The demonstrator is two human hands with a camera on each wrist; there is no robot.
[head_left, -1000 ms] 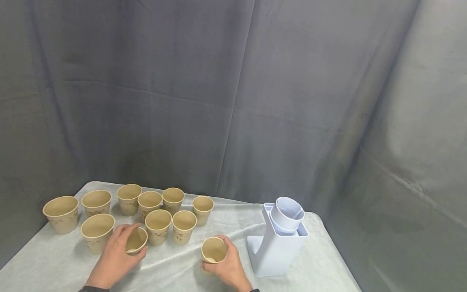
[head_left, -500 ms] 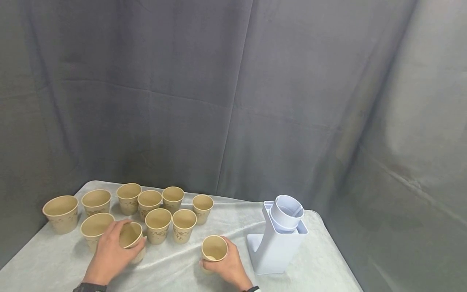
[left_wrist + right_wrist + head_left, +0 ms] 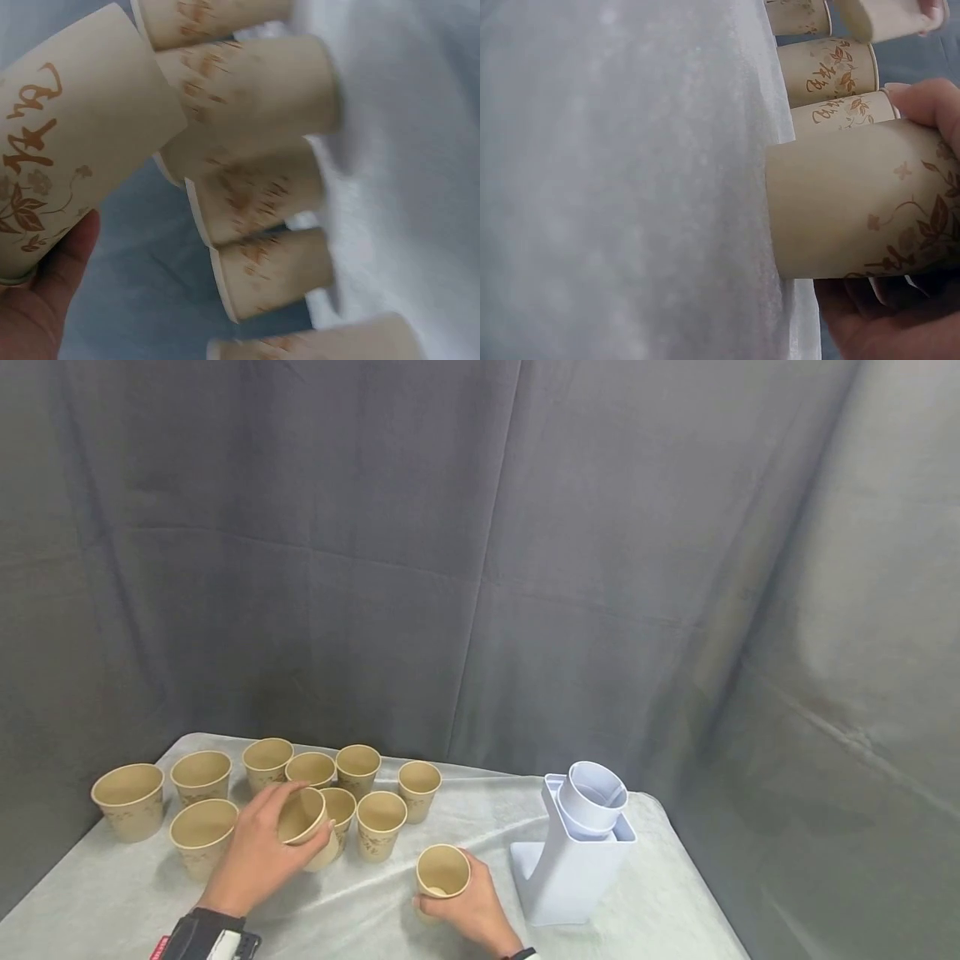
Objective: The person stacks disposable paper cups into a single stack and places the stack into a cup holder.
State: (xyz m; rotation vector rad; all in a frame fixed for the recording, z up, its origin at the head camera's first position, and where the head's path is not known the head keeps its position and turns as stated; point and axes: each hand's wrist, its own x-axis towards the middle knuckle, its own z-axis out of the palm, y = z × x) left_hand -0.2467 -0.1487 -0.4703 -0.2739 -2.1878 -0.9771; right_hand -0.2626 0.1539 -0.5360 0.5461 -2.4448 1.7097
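My left hand (image 3: 258, 856) grips a tan paper cup (image 3: 302, 816) by its sides. That cup is tilted and held above the table, partly in front of another cup (image 3: 341, 810). In the left wrist view the held paper cup (image 3: 82, 135) shows brown leaf and script prints, with the thumb along its side. My right hand (image 3: 480, 902) is wrapped round a second tan paper cup (image 3: 442, 870), upright on the cloth, with a small pale patch visible at its bottom. The right wrist view shows this paper cup (image 3: 847, 202) from the side, its base at the cloth.
Several more tan paper cups stand upright at the left and back, among them a wide one (image 3: 129, 802) and a small one (image 3: 420, 789). Right of my right hand stands a white plastic stand (image 3: 570, 868) with a round collar on top. Grey curtains (image 3: 375, 568) enclose the table (image 3: 652, 893).
My left hand has lifted its paper cup and carried it to the right and away from me, over the neighbouring cup. The right hand and its cup have stayed in place.
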